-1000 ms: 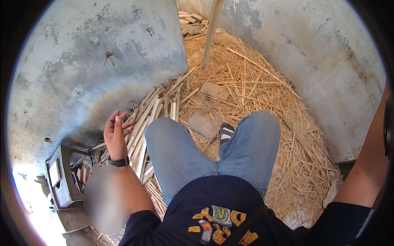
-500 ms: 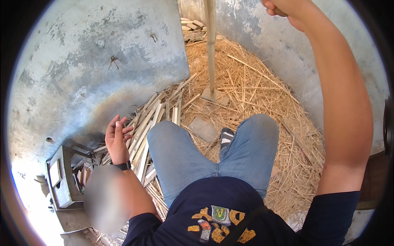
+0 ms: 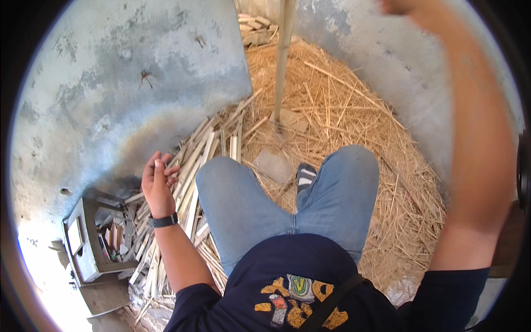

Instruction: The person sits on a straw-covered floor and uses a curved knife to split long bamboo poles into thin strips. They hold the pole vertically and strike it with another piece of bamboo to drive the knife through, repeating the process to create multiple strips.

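"Strip (image 3: 282, 63), pale and narrow, probably bamboo or wood: standing where?"

"Hanging nearly upright at twelve o'clock, ending low down by the upper block (image 3: 294, 120) amid the straw (image 3: 354, 133), running out of view at the top. Touching the block or not: impossible to tell."

"And gripping in the right hand (image 3: 409, 8), around one o'clock?"

"Blurring at the top edge, showing well apart from the visible strip; closing on something or not, impossible to tell."

"And with the left hand (image 3: 158, 185), at nine o'clock?"

"Holding nothing visible, curling loosely at the fingers, hovering near the slats (image 3: 194, 165)."

"Expecting what from the strip?"

"Probably weighing little, bending slightly along a stiff length, perhaps threatening splinters at the edges. Best gripping around the middle, pressing on the broad faces and sparing the sharp edges."
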A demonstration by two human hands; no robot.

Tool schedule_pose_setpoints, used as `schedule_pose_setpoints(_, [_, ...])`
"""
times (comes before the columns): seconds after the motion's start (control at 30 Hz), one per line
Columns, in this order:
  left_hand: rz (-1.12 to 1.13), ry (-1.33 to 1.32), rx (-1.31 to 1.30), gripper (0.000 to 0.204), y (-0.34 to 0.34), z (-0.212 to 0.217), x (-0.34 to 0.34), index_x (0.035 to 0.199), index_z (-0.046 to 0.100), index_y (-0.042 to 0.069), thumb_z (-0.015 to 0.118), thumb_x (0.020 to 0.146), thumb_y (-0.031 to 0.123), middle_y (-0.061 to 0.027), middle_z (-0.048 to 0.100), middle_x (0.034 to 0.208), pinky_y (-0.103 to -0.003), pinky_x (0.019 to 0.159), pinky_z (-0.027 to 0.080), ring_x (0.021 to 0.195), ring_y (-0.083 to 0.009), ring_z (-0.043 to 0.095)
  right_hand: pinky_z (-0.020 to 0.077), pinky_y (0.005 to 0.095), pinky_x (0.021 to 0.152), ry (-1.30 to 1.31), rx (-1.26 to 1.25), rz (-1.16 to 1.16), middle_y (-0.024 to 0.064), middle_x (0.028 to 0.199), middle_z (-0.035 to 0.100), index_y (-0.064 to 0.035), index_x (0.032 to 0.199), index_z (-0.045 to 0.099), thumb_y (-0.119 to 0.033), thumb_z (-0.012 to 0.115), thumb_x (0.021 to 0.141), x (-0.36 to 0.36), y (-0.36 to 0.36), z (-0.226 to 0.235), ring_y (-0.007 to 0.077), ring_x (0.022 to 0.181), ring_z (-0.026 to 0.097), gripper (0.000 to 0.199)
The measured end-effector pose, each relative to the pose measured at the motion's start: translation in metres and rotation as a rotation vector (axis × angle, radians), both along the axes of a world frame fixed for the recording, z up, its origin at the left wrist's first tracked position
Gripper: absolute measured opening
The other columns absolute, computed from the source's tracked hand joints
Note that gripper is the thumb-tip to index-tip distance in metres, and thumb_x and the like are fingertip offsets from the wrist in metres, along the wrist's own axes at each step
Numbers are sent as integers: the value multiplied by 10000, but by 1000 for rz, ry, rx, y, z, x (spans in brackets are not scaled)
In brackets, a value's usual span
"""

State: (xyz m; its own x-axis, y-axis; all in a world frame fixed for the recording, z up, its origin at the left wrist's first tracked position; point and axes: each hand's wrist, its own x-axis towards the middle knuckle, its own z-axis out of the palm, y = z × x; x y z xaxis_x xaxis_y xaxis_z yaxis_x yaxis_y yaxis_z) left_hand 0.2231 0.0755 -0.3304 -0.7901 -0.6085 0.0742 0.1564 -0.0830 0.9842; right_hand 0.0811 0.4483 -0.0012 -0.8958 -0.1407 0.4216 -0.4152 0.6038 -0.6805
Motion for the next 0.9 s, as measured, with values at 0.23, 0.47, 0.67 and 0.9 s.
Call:
schedule_pose_setpoints(0.23, [-6,6,-9,400,-11,13,28,1347,547,34,600,1033,276,-132,687,1200,-230,633,523,801,-126,695,373,258,461,-182,-81,83,-31,632,436,-73,950,570,-375,461,1059,-19,-7,-3,87,485,379,339])
schedule_pose_setpoints(0.47, [-43,14,-27,407,-5,10,20,1346,549,46,600,1032,299,-108,686,1183,-222,614,522,802,-122,698,413,249,472,-139,-112,80,-30,679,431,-51,1015,556,-521,508,1008,-34,8,-15,70,516,403,472])
schedule_pose_setpoints(0.67, [-24,6,-70,443,-7,17,23,1353,534,17,606,1027,308,-123,681,1190,-224,625,517,807,-130,698,379,219,436,70,-10,119,-44,673,437,-88,976,602,-511,528,1007,-18,24,20,42,498,380,430])
schedule_pose_setpoints(0.9, [-11,-11,-55,426,-5,9,24,1340,557,22,614,1025,303,-133,686,1205,-230,647,521,823,-134,696,381,248,445,286,-2,44,-30,624,448,-83,922,569,-408,477,1050,44,18,37,80,480,379,361])
